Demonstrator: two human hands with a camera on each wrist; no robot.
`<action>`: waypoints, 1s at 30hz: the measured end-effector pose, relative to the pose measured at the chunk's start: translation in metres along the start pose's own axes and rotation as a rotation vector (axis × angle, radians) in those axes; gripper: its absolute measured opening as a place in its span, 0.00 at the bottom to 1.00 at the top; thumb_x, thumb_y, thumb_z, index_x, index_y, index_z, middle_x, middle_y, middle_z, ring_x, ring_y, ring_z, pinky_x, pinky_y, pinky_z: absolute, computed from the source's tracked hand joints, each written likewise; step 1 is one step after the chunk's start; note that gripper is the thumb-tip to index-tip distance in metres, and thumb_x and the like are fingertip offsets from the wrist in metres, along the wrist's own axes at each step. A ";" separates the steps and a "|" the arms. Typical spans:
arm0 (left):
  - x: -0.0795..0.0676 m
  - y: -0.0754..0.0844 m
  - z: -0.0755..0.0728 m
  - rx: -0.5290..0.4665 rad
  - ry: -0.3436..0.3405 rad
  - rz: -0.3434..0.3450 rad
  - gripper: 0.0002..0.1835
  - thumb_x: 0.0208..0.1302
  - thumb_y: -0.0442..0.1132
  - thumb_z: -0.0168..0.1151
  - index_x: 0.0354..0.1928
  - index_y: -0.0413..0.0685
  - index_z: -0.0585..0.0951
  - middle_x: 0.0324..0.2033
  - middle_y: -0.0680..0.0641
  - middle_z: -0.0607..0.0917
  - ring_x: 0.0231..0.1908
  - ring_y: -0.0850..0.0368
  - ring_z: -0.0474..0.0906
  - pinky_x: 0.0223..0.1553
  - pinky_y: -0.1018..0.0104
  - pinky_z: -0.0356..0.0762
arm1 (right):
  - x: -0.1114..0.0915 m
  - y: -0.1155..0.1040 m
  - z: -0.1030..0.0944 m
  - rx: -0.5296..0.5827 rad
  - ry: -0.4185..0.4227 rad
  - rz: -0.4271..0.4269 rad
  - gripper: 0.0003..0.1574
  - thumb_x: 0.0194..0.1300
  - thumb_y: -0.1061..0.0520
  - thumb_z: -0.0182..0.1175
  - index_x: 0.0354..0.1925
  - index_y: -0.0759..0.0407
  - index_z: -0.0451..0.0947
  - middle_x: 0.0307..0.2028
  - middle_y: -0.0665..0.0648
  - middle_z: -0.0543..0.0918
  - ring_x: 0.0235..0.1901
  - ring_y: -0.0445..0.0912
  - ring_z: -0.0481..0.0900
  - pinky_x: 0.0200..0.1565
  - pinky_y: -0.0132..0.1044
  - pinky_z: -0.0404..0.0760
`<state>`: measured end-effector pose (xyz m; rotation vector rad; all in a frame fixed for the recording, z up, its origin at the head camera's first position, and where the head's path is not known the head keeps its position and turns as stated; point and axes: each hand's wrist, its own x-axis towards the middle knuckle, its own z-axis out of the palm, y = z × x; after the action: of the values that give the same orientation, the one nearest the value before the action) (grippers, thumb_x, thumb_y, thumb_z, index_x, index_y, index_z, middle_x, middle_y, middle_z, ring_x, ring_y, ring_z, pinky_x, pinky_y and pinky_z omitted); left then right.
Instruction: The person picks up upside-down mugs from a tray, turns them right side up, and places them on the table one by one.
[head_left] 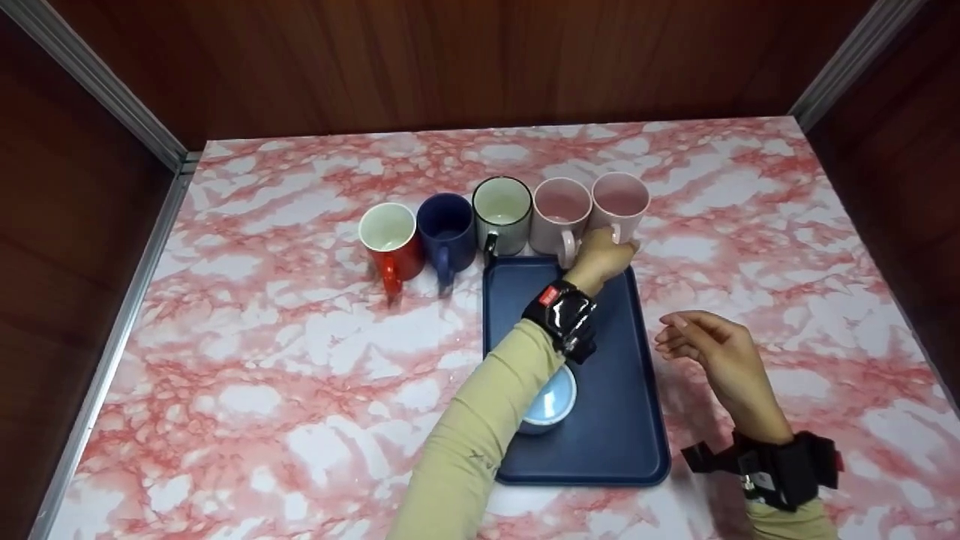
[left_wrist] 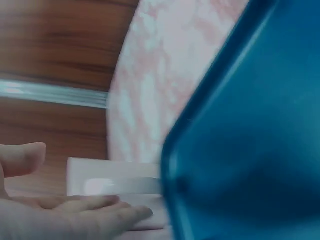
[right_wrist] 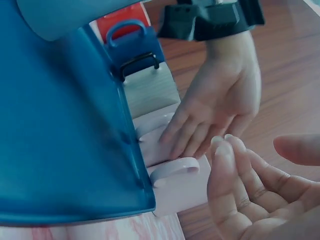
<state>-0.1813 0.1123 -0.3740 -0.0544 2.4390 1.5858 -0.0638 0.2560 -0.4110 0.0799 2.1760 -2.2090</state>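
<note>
My left hand [head_left: 602, 256] reaches over the dark blue tray [head_left: 619, 420] to the front of two pale pink mugs. In the right wrist view, its straight fingers [right_wrist: 187, 135] rest against the mugs between their handles. The rightmost pink mug [head_left: 621, 196] and its pink neighbour [head_left: 561, 202] stand upright side by side, handles toward me. In the left wrist view, the thumb [left_wrist: 24, 159] is spread away from the other fingers. To the right of the tray, my right hand [head_left: 724, 360] hovers with loosely bent fingers and holds nothing.
Leftward, the row continues with a white mug with black rim and handle [head_left: 502, 206], a navy mug [head_left: 448, 232] and a red mug [head_left: 394, 244]. A light blue cup [head_left: 553, 397] sits on the tray, partly behind my left sleeve. Wooden panels [head_left: 480, 67] enclose the marbled table.
</note>
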 end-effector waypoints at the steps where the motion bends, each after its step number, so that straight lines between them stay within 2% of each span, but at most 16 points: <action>1: -0.003 0.001 -0.003 0.027 -0.009 0.030 0.09 0.60 0.36 0.58 0.37 0.36 0.80 0.30 0.47 0.79 0.31 0.58 0.70 0.30 0.74 0.65 | 0.000 0.000 0.000 -0.029 -0.009 -0.005 0.22 0.64 0.56 0.56 0.44 0.77 0.73 0.29 0.63 0.80 0.29 0.50 0.80 0.34 0.38 0.79; 2: 0.001 -0.003 -0.001 0.048 -0.028 0.057 0.11 0.60 0.37 0.58 0.40 0.37 0.80 0.33 0.46 0.80 0.33 0.58 0.72 0.32 0.73 0.67 | 0.000 0.001 -0.001 -0.063 -0.018 -0.010 0.22 0.65 0.55 0.55 0.45 0.76 0.73 0.30 0.63 0.80 0.31 0.50 0.79 0.35 0.38 0.79; 6: -0.009 0.004 -0.012 0.050 -0.105 0.105 0.15 0.62 0.39 0.58 0.47 0.37 0.80 0.43 0.45 0.82 0.43 0.57 0.76 0.39 0.75 0.69 | -0.001 0.000 -0.001 -0.175 -0.061 -0.032 0.23 0.66 0.54 0.53 0.48 0.75 0.72 0.32 0.62 0.80 0.34 0.50 0.79 0.38 0.37 0.78; 9: -0.015 0.009 -0.020 0.062 -0.157 0.145 0.15 0.63 0.40 0.56 0.48 0.38 0.79 0.45 0.45 0.82 0.46 0.57 0.76 0.43 0.75 0.69 | -0.001 0.001 0.000 -0.217 -0.094 -0.048 0.22 0.67 0.56 0.52 0.49 0.75 0.71 0.32 0.62 0.80 0.35 0.48 0.79 0.38 0.36 0.78; 10: -0.017 0.011 -0.023 0.080 -0.166 0.158 0.15 0.64 0.41 0.56 0.48 0.40 0.80 0.43 0.47 0.82 0.45 0.59 0.76 0.49 0.73 0.66 | -0.001 0.001 0.001 -0.222 -0.103 -0.052 0.21 0.67 0.57 0.52 0.49 0.75 0.71 0.33 0.62 0.80 0.35 0.48 0.79 0.38 0.36 0.78; 14: -0.028 0.016 -0.038 0.076 -0.225 0.220 0.14 0.65 0.41 0.54 0.46 0.41 0.80 0.40 0.48 0.83 0.43 0.60 0.76 0.48 0.73 0.67 | 0.000 0.001 0.001 -0.238 -0.123 -0.057 0.21 0.67 0.57 0.52 0.49 0.75 0.71 0.33 0.63 0.80 0.36 0.47 0.79 0.39 0.36 0.78; 16: -0.033 0.017 -0.046 0.099 -0.250 0.256 0.14 0.66 0.42 0.54 0.46 0.42 0.80 0.40 0.49 0.82 0.43 0.60 0.76 0.48 0.73 0.66 | 0.000 0.002 0.001 -0.249 -0.124 -0.052 0.21 0.67 0.56 0.52 0.49 0.74 0.72 0.34 0.63 0.81 0.36 0.47 0.79 0.39 0.36 0.78; 17: -0.036 0.017 -0.050 0.101 -0.266 0.277 0.14 0.66 0.42 0.54 0.46 0.41 0.80 0.40 0.48 0.82 0.42 0.60 0.76 0.42 0.75 0.69 | 0.000 0.002 0.001 -0.255 -0.124 -0.049 0.21 0.67 0.56 0.52 0.49 0.74 0.72 0.34 0.63 0.81 0.36 0.47 0.79 0.39 0.36 0.78; 21: -0.046 0.013 -0.066 0.172 -0.297 0.346 0.14 0.66 0.44 0.54 0.46 0.44 0.80 0.40 0.50 0.82 0.42 0.61 0.75 0.42 0.76 0.68 | 0.000 0.003 0.002 -0.259 -0.130 -0.043 0.21 0.67 0.55 0.52 0.48 0.73 0.72 0.34 0.63 0.81 0.37 0.49 0.79 0.39 0.37 0.78; 27: -0.061 0.006 -0.086 0.202 -0.328 0.371 0.15 0.65 0.44 0.54 0.48 0.43 0.79 0.42 0.50 0.82 0.44 0.61 0.75 0.46 0.76 0.66 | 0.002 0.003 0.005 -0.266 -0.147 -0.057 0.20 0.67 0.56 0.52 0.48 0.72 0.72 0.34 0.63 0.81 0.36 0.47 0.79 0.38 0.36 0.78; 30: -0.067 0.001 -0.095 0.197 -0.320 0.385 0.14 0.65 0.43 0.55 0.47 0.43 0.79 0.42 0.49 0.82 0.44 0.62 0.75 0.46 0.76 0.66 | 0.002 0.003 0.007 -0.276 -0.154 -0.057 0.21 0.67 0.56 0.52 0.49 0.74 0.71 0.34 0.63 0.81 0.36 0.45 0.79 0.38 0.34 0.78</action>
<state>-0.1323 0.0200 -0.3222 0.6849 2.4257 1.3442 -0.0656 0.2493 -0.4141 -0.1570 2.3945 -1.8467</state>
